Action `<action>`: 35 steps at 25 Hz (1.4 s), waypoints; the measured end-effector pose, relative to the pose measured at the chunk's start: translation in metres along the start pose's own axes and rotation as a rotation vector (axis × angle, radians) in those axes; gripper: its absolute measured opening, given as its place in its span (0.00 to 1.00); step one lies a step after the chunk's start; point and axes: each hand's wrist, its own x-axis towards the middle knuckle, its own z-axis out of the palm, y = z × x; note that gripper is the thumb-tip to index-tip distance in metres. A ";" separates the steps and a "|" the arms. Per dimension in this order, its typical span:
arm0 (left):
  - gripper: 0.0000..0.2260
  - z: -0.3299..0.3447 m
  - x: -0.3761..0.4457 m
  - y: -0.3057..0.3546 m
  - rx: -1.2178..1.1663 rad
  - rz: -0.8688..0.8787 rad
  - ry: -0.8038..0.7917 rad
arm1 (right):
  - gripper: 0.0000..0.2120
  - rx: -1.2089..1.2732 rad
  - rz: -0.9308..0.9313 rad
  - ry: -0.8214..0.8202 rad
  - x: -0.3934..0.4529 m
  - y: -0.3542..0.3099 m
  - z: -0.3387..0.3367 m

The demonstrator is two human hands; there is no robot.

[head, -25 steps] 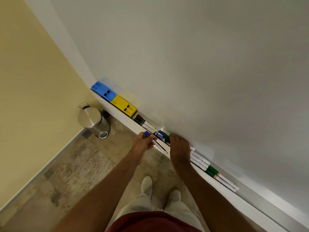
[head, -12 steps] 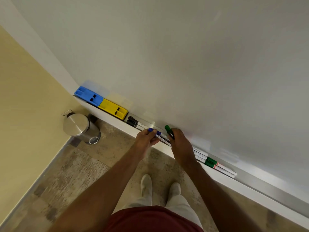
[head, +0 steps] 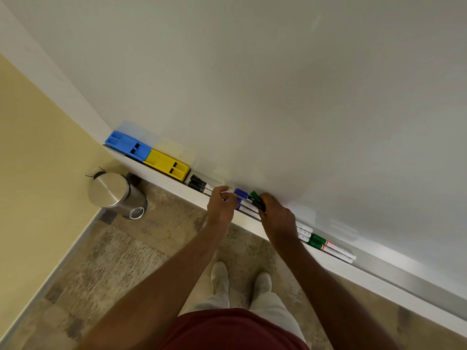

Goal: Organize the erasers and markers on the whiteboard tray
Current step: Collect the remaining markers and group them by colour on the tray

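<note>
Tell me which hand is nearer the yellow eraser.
Left. The left hand is just past the black markers beside the yellow eraser; the right hand is farther along the tray.

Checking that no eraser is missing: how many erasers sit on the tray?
2: the blue eraser at the tray's left end, the yellow eraser touching its right side. The hands could hide others.

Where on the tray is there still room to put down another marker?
The tray is bare to the right of the green-capped markers. It is crowded from the blue eraser and yellow eraser past the black markers to the left hand and right hand.
</note>
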 end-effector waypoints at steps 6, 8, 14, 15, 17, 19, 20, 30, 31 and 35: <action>0.14 -0.007 0.004 -0.023 0.850 0.612 -0.089 | 0.13 -0.198 -0.078 0.065 0.000 -0.004 0.020; 0.18 -0.006 0.004 -0.032 1.044 0.684 -0.150 | 0.14 -0.241 -0.073 0.062 -0.002 -0.005 0.026; 0.23 -0.008 0.001 -0.039 1.347 0.726 -0.255 | 0.13 -0.226 -0.048 -0.018 -0.017 0.008 0.034; 0.23 -0.007 0.000 -0.038 1.373 0.728 -0.258 | 0.12 -0.212 -0.045 -0.027 -0.017 0.011 0.032; 0.22 -0.007 0.001 -0.037 1.398 0.739 -0.260 | 0.11 -0.175 -0.049 -0.033 -0.014 0.013 0.026; 0.20 -0.008 0.002 -0.038 1.350 0.765 -0.228 | 0.11 -0.095 -0.029 -0.067 -0.010 0.009 0.017; 0.17 -0.007 0.000 -0.036 1.266 0.772 -0.186 | 0.12 0.017 0.010 -0.095 -0.008 0.004 0.010; 0.12 -0.008 -0.029 0.012 0.040 0.077 -0.195 | 0.18 0.752 0.183 -0.441 0.012 -0.029 -0.020; 0.13 -0.011 -0.025 0.011 0.007 0.077 -0.122 | 0.18 0.634 0.162 -0.412 0.012 -0.030 -0.022; 0.14 -0.029 -0.010 0.017 -0.165 -0.002 0.068 | 0.19 0.219 0.120 -0.305 0.020 -0.045 -0.029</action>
